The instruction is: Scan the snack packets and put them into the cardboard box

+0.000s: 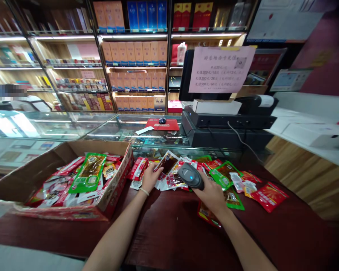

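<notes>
My left hand (150, 177) is closed on the edge of a snack packet (167, 162) with a dark brown window and a pale border, tilted up over the pile. In my right hand (213, 194) is a dark grey barcode scanner (190, 176) with a small blue light, its head turned toward that packet. Beneath and around both hands lie several snack packets, among them a red packet (138, 169) by my left hand and a green packet (222, 176) beyond my right. Part of another packet (207, 216) shows under my right wrist.
An open cardboard box (113, 210) of packets stands at left on the dark red table (164, 233). Behind are a glass counter (101, 130), a mouse (162, 121) on a red mat and a monitor (186, 75) bearing a paper sign. A person (25, 99) is at far left.
</notes>
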The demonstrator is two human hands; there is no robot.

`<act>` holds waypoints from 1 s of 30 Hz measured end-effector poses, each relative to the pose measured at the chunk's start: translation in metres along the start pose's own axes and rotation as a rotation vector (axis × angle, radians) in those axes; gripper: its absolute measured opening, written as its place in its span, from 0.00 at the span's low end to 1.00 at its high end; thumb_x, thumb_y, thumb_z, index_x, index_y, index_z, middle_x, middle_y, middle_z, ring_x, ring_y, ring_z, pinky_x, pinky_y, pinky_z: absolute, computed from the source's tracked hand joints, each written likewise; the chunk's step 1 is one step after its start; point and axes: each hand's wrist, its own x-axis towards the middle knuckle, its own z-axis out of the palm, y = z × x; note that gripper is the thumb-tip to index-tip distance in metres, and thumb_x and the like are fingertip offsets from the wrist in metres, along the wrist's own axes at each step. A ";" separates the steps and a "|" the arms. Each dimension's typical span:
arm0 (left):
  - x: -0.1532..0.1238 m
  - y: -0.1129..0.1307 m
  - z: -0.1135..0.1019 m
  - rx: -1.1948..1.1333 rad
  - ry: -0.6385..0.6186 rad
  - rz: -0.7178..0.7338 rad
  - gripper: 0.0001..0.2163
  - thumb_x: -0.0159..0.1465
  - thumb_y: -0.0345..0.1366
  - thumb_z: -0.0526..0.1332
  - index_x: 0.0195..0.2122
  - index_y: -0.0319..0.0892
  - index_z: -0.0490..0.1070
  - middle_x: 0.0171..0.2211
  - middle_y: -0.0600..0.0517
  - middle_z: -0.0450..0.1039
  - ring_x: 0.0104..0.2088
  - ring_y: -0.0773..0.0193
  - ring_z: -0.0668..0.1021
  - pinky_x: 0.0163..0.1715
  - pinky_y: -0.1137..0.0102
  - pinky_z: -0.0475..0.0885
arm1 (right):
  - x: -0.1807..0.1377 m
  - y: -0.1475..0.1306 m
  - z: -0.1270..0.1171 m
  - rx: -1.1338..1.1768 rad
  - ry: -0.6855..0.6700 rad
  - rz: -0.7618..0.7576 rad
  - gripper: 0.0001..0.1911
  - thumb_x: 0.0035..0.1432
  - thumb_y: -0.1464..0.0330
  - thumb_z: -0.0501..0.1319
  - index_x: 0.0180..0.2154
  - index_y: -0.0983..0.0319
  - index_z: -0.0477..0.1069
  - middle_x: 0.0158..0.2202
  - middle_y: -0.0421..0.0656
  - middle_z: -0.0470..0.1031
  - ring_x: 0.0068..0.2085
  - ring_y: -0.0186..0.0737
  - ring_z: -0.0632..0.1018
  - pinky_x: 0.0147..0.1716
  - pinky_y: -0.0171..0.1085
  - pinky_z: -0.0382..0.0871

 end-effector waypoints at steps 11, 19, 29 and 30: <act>-0.001 0.004 -0.001 0.043 -0.017 0.014 0.09 0.62 0.42 0.58 0.36 0.42 0.71 0.36 0.51 0.76 0.39 0.61 0.76 0.43 0.67 0.69 | -0.001 -0.001 -0.001 0.022 -0.034 -0.003 0.21 0.53 0.59 0.60 0.49 0.58 0.70 0.35 0.43 0.80 0.33 0.46 0.80 0.29 0.37 0.66; -0.004 0.002 0.000 0.031 -0.011 0.011 0.09 0.62 0.40 0.59 0.40 0.42 0.71 0.39 0.50 0.76 0.41 0.60 0.77 0.45 0.66 0.69 | 0.000 -0.001 -0.003 0.034 0.024 0.000 0.20 0.54 0.59 0.60 0.48 0.57 0.70 0.35 0.42 0.80 0.32 0.45 0.80 0.29 0.37 0.67; 0.013 0.096 -0.052 -0.098 0.106 0.135 0.13 0.64 0.34 0.55 0.50 0.43 0.67 0.48 0.48 0.75 0.47 0.60 0.77 0.50 0.65 0.70 | 0.012 -0.011 -0.004 0.020 0.158 -0.003 0.21 0.53 0.58 0.58 0.48 0.58 0.70 0.31 0.44 0.80 0.30 0.47 0.79 0.26 0.37 0.64; 0.012 0.108 -0.069 -0.083 0.127 0.150 0.14 0.64 0.35 0.55 0.51 0.43 0.67 0.49 0.48 0.74 0.48 0.60 0.77 0.50 0.65 0.70 | 0.016 -0.016 -0.006 0.025 0.167 -0.023 0.21 0.54 0.58 0.58 0.48 0.59 0.70 0.31 0.45 0.80 0.29 0.47 0.79 0.26 0.37 0.64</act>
